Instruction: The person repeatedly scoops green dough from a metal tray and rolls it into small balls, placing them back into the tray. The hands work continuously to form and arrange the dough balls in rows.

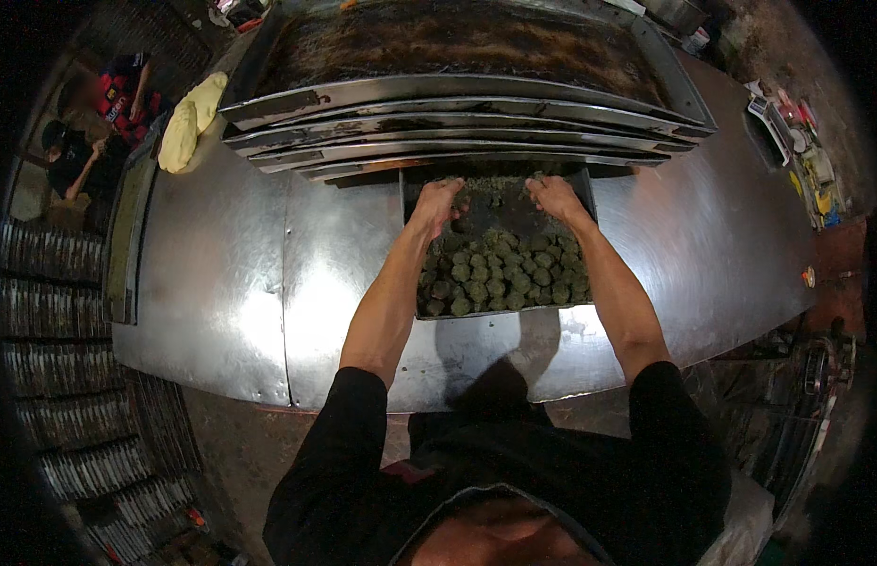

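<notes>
Before me a dark metal tray (501, 312) lies on a steel table. Its near half holds many greenish, rough, crumb-coated balls (512, 272), with a few browner ones among them. Loose greenish crumbs (491, 189) lie along its far end. My left hand (442, 204) reaches into the far left of the tray, fingers curled down near the crumbs. On the far right of the tray, my right hand (553, 197) is bent in much the same way. Both hands' fingers are partly hidden, so whether they pinch crumbs is unclear.
Stacked large metal baking trays (452, 106) stand just beyond my hands. Pale yellow dough (187, 127) sits on the steel table (219, 247) at left, near a long narrow tray (127, 240). A scale-like device (769, 127) is at right. Two people sit far left, beside racked trays (52, 304).
</notes>
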Available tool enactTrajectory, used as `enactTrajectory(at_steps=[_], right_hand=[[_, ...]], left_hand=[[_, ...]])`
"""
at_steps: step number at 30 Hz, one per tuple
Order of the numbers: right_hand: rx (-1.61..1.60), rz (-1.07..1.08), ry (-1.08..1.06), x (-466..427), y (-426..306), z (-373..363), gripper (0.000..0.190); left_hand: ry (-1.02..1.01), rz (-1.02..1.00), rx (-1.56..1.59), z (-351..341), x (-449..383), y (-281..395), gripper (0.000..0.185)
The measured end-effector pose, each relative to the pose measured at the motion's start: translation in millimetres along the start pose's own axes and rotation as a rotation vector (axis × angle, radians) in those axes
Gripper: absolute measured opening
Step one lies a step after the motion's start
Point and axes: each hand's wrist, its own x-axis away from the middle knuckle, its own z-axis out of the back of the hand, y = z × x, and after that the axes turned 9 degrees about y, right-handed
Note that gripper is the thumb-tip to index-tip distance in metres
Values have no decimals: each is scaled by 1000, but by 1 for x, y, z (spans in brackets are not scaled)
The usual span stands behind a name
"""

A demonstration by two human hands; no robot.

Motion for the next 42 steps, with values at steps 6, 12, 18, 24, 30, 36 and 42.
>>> enactTrajectory(at_steps=[6, 12, 18, 24, 30, 36, 42], right_hand=[[85, 114, 135, 10, 1, -8, 43], [163, 196, 290, 9, 10, -13, 39], [-195, 24, 100, 12, 10, -6, 40], [121, 291, 272, 24, 4, -9, 59], [-375, -15, 270, 40, 19, 5, 42], [-1554, -105, 190, 111, 20, 28, 21], [-1358, -205, 234, 101, 30, 1, 45]], left_hand=[[44, -81, -98, 0, -7, -6, 28], [158, 59, -135, -10, 3, 7, 33], [75, -6, -41, -1, 1, -3, 32], [64, -168, -72, -7, 5, -13, 31], [74, -73, 17, -5, 24, 2, 30], [-58, -68, 458, 15, 79, 1, 34], [125, 32, 806, 0, 89, -21, 31]])
